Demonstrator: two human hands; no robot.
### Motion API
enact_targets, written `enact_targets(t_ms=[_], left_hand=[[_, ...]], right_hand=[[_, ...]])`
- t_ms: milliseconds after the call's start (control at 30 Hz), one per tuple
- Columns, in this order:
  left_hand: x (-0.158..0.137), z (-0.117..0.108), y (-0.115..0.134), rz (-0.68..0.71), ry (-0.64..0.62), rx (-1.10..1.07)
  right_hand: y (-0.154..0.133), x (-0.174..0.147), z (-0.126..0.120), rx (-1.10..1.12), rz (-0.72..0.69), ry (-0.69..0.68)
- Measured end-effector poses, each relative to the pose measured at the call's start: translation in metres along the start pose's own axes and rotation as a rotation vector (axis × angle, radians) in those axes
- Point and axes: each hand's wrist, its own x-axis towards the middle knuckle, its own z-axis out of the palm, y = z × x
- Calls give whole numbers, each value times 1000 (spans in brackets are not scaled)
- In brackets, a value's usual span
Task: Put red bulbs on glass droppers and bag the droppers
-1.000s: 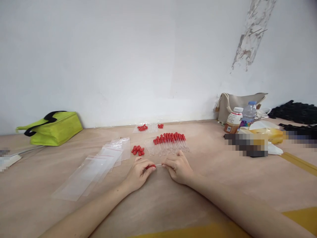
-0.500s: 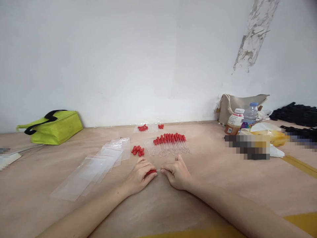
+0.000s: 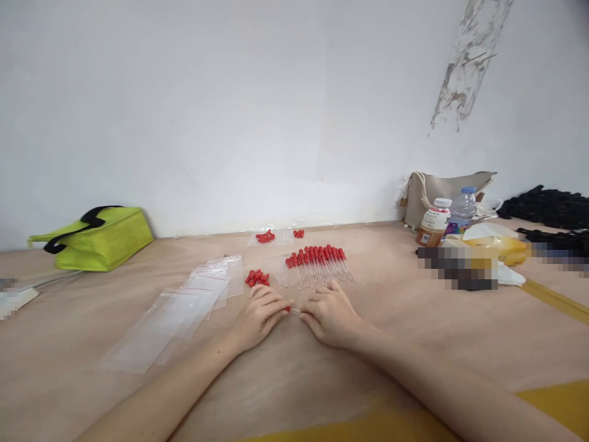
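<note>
While we sit at the table (image 3: 414, 344), its tan top carries everything, and we take the row of droppers (image 3: 315, 265) as our landmark. Far to the left of that row lies a green bag (image 3: 99, 238) against the wall; far to the right stand two bottles (image 3: 442, 222) beside a beige bag (image 3: 442, 190). Nearer on the left a fan of clear bags (image 3: 184, 304) is spread out flat. Just left of the row sits a small heap of red caps (image 3: 256, 279), and behind it lie a few more caps (image 3: 264, 236) on plastic.

Just in front of the row our left hand (image 3: 257, 316) and right hand (image 3: 329, 313) meet. Both are closed narrowly on one dropper (image 3: 292, 310), the left on its red end, the right on its clear tube; only a short piece shows between the fingers.

We judge the work well on: many droppers already wear caps in the row, yet the loose caps remain, and none of the clear bags looks filled.

Against half a second ago, our hands have drawn closer together, so less of the red end shows, and the view has tipped slightly.
</note>
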Motion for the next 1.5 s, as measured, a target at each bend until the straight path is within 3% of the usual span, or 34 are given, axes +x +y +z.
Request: enact_targets(t_ms=[133,233,367,633,1000,1133,1300,1500], left_hand=[[-3,3,-7,-319,222,-84],[-5,6,-12,-386,139,-108],[-4,4,-7,-330,18,-95],[-3,0,1,-345,45,-42],[-4,1,-3,-306,3,-45],[-3,1,-3,-352,102,30],[-3,0,-27,-512,277,128],[-9,-6,-55,-481,214,106]], right_hand=[[17,20,-2,155,376,66],[37,44,5,161,618,141],[50,72,25,100,739,192],[46,93,49,-36,760,110],[42,91,46,-28,748,35],[37,87,44,-1,731,66],[19,89,45,90,547,80],[0,106,55,61,479,2]])
